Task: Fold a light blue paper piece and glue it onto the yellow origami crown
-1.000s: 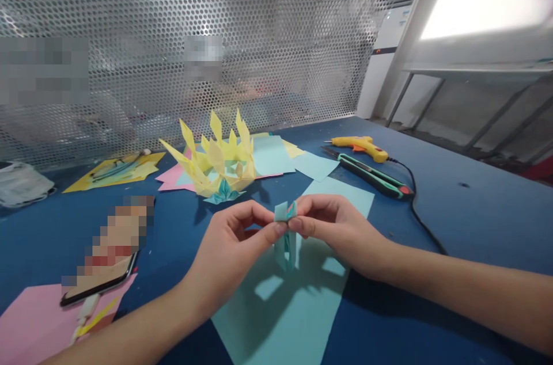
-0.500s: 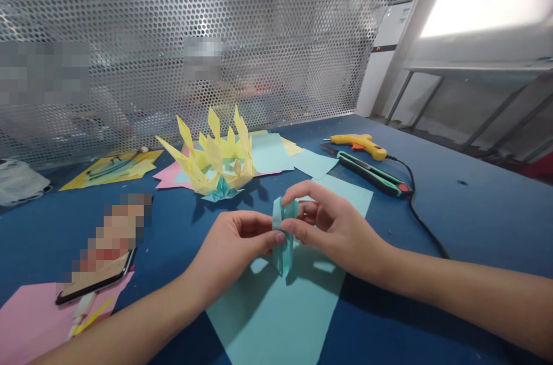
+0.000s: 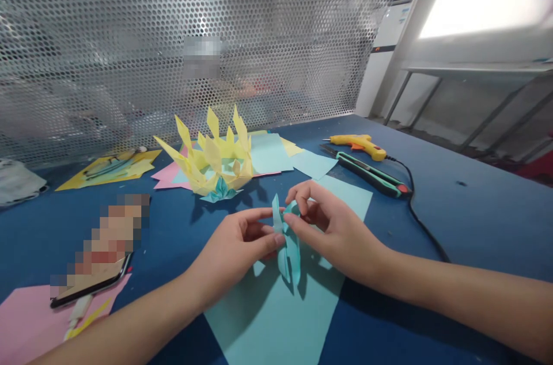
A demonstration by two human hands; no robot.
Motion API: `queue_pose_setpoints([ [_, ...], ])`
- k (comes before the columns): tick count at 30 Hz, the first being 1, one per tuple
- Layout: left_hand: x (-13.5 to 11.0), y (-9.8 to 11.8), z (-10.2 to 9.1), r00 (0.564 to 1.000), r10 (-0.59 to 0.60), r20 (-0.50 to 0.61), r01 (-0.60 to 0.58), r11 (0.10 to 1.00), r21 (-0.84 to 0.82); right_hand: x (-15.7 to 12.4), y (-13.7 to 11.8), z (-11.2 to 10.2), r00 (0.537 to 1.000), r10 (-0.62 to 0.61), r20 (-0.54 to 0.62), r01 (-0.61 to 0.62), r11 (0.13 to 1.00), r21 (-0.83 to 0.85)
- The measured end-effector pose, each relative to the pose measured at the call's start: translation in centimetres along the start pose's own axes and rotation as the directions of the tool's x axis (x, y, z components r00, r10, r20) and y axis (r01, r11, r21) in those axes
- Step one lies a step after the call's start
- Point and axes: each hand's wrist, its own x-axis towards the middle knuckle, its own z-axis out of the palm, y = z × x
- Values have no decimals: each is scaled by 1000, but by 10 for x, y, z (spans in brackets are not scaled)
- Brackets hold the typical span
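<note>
Between my two hands is a small folded piece of light-blue paper (image 3: 290,255), held upright with its layers spread apart. My left hand (image 3: 235,250) pinches its left layer between thumb and fingers. On the other side, my right hand (image 3: 326,227) grips the upper right layer with thumb and bent fingers. Beneath both hands lies a large light-blue sheet (image 3: 276,324). Behind them stands a yellow paper crown (image 3: 213,152), with a blue folded paper ornament (image 3: 221,189) at its front.
A yellow glue gun (image 3: 356,143) and a green-black utility knife (image 3: 371,172) lie at the right, a black cord (image 3: 421,218) trailing nearby. At left are a phone (image 3: 93,284) on pink paper (image 3: 26,319) and a charging cable. A perforated metal screen (image 3: 276,37) borders the blue table (image 3: 453,227).
The folded blue paper has opened wider, its right layer pulled away from the left one. My right fingers have shifted slightly; my left hand keeps its pinch.
</note>
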Motion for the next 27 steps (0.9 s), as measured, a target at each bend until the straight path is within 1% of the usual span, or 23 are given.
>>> queue_pose_setpoints([
  [9, 2, -8, 1, 999, 33, 22, -31, 997, -67, 1, 2, -2, 999, 41, 17, -38, 991, -131],
  [11, 2, -9, 1, 999, 29, 27, -27, 997, -69, 1, 2, -3, 1000, 16, 19, -13, 988, -156],
  [14, 2, -8, 0, 999, 27, 29, -25, 998, -66, 0, 2, -5, 998, -52, 26, 57, 974, -219],
  [19, 2, -8, 1, 999, 50, 0, -50, 997, -58, -1, 2, -7, 988, -126, 93, 148, 950, -275],
  [21, 2, -8, 1, 998, 61, -7, -61, 996, -64, -1, 3, -7, 986, -137, 98, 161, 943, -293],
  [27, 3, -12, 1, 998, 59, -4, -59, 995, -80, -1, 7, -4, 991, -124, 49, 133, 946, -297],
])
